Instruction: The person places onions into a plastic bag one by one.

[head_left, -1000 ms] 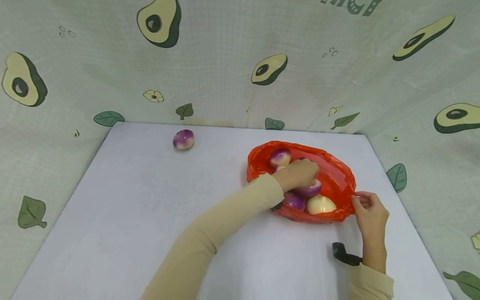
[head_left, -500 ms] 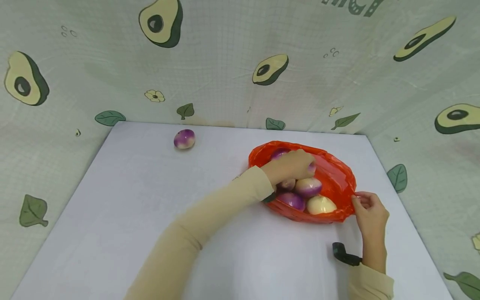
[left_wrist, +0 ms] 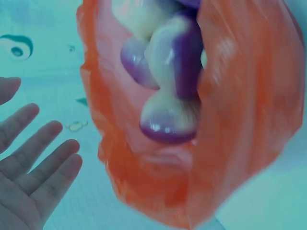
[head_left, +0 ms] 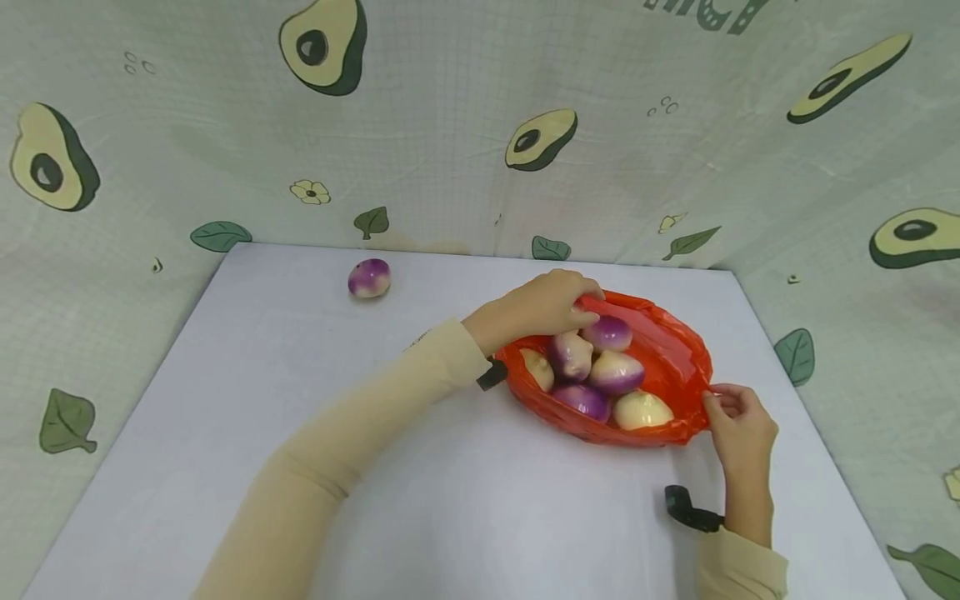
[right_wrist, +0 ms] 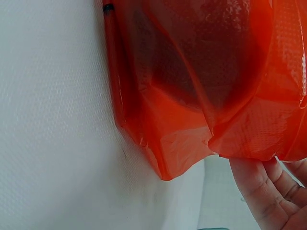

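Observation:
A red plastic bag lies with its mouth spread wide on the right half of the table, several purple-and-white turnips piled inside. My left hand is over the bag's left back rim; in the left wrist view its fingers are extended and spread, holding nothing, beside the bag opening. At the bag's right end, my right hand pinches the rim between thumb and fingers. The right wrist view shows its fingertips right at the red plastic edge. The left hand covers part of the bag's back left.
One more purple-and-white turnip sits apart near the back left edge of the white table. Behind the table hangs a pale cloth printed with avocados and leaves.
My left hand has come up out of the turnips and moved left and back to the bag's rim, uncovering more of the pile. The right hand keeps its place on the bag.

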`<state>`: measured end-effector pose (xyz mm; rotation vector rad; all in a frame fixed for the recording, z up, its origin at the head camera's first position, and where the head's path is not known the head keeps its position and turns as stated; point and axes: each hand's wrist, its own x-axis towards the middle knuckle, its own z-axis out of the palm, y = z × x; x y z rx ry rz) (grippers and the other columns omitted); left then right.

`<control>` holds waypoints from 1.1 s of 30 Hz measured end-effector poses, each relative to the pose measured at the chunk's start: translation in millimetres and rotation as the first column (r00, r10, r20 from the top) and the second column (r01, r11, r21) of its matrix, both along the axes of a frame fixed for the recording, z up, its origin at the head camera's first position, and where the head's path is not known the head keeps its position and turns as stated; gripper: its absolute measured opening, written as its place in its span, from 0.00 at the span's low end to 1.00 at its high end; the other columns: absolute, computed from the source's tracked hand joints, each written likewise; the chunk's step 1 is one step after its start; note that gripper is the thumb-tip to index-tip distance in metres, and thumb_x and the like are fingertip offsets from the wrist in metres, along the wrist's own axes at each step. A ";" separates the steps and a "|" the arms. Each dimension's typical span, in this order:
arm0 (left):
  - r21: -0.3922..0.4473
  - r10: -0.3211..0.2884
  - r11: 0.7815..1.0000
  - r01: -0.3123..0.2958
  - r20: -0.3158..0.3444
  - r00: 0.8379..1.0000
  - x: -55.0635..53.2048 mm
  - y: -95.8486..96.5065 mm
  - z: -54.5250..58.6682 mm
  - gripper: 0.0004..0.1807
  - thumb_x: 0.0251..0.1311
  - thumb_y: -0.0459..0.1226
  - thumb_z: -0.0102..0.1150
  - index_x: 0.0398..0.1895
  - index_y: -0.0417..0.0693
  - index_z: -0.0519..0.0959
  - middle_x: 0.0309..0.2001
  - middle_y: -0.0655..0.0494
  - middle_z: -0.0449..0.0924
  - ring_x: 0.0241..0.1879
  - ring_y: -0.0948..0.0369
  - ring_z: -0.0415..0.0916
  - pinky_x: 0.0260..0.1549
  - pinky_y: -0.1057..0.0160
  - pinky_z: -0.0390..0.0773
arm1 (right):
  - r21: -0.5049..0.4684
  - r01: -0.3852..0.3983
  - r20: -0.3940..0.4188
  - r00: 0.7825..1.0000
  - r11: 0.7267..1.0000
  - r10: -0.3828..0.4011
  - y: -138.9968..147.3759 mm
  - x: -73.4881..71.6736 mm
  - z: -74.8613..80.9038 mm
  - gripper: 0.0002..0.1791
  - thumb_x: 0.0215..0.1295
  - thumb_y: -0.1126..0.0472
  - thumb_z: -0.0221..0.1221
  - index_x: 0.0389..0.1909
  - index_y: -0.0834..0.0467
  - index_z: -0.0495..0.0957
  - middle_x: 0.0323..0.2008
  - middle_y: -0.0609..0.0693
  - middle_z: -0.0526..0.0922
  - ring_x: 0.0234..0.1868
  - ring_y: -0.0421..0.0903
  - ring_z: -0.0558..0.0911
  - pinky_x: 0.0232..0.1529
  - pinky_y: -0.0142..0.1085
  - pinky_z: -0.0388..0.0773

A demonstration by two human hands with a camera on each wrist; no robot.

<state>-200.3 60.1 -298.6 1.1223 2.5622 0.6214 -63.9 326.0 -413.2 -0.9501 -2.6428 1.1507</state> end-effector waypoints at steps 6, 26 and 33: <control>0.049 0.038 0.998 -0.037 -0.025 0.999 -3.5 -25.7 7.4 0.20 0.63 0.44 0.52 0.57 0.50 0.74 0.56 0.55 0.75 0.57 0.61 0.69 0.60 0.63 0.68 | 0.010 -0.004 0.001 1.000 1.000 0.004 -0.2 -0.2 1.1 0.25 0.68 0.47 0.46 0.59 0.58 0.67 0.51 0.59 0.75 0.43 0.46 0.74 0.26 0.13 0.68; 0.147 0.261 0.958 -0.248 -0.082 0.962 -20.7 -121.2 2.6 0.22 0.61 0.43 0.57 0.57 0.49 0.73 0.59 0.54 0.73 0.61 0.57 0.67 0.62 0.57 0.66 | 0.014 -0.005 -0.010 1.000 1.000 0.005 -2.1 0.4 4.0 0.25 0.67 0.47 0.47 0.58 0.59 0.67 0.50 0.60 0.75 0.43 0.48 0.75 0.26 0.14 0.69; 0.203 0.322 0.931 -0.303 -0.067 0.944 -26.8 -153.7 -11.4 0.23 0.60 0.41 0.58 0.59 0.49 0.72 0.60 0.52 0.72 0.61 0.53 0.67 0.61 0.54 0.67 | 0.027 0.003 -0.027 1.000 1.000 -0.002 -0.5 0.5 2.5 0.25 0.67 0.47 0.47 0.57 0.59 0.68 0.48 0.59 0.75 0.42 0.47 0.75 0.27 0.18 0.73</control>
